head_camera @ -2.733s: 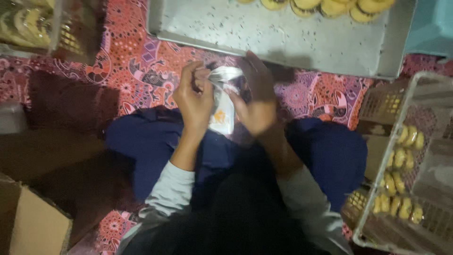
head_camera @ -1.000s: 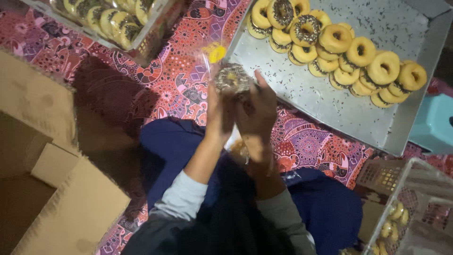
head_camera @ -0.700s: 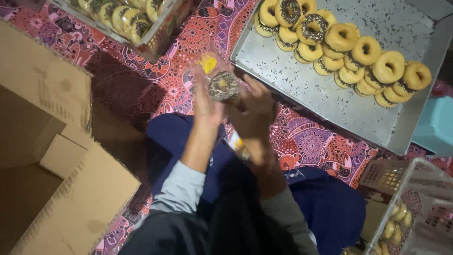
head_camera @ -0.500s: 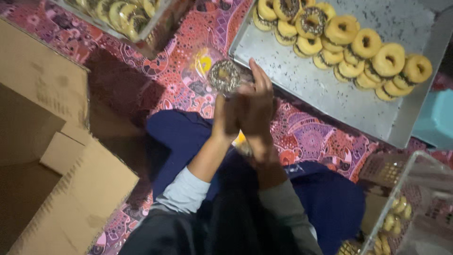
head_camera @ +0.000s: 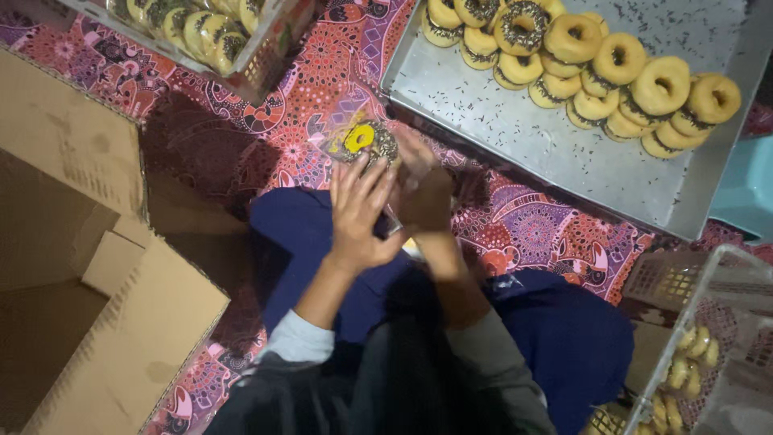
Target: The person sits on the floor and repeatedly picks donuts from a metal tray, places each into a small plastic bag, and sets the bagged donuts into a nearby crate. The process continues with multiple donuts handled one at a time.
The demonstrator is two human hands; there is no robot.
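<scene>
Both hands meet over my lap on a clear plastic bag holding a sprinkled doughnut (head_camera: 364,142) with a yellow round sticker. My left hand (head_camera: 360,211) presses its spread fingers against the bag's near side. My right hand (head_camera: 424,187) grips the bag from the right. A metal tray (head_camera: 515,137) lies just beyond, with glazed doughnuts (head_camera: 596,64) stacked along its far side, one of them dark-sprinkled (head_camera: 522,21).
An open cardboard box (head_camera: 88,282) stands at the left. A clear crate of packed doughnuts (head_camera: 211,34) sits at the top left, another crate (head_camera: 700,354) at the lower right. A teal object (head_camera: 749,189) is at the right edge. A patterned red cloth (head_camera: 531,229) covers the floor.
The view swung left, bringing the cardboard box and tray doughnuts into sight. The bagged doughnut now sits lower, turned sticker side up, and my left hand's fingers have spread over it.
</scene>
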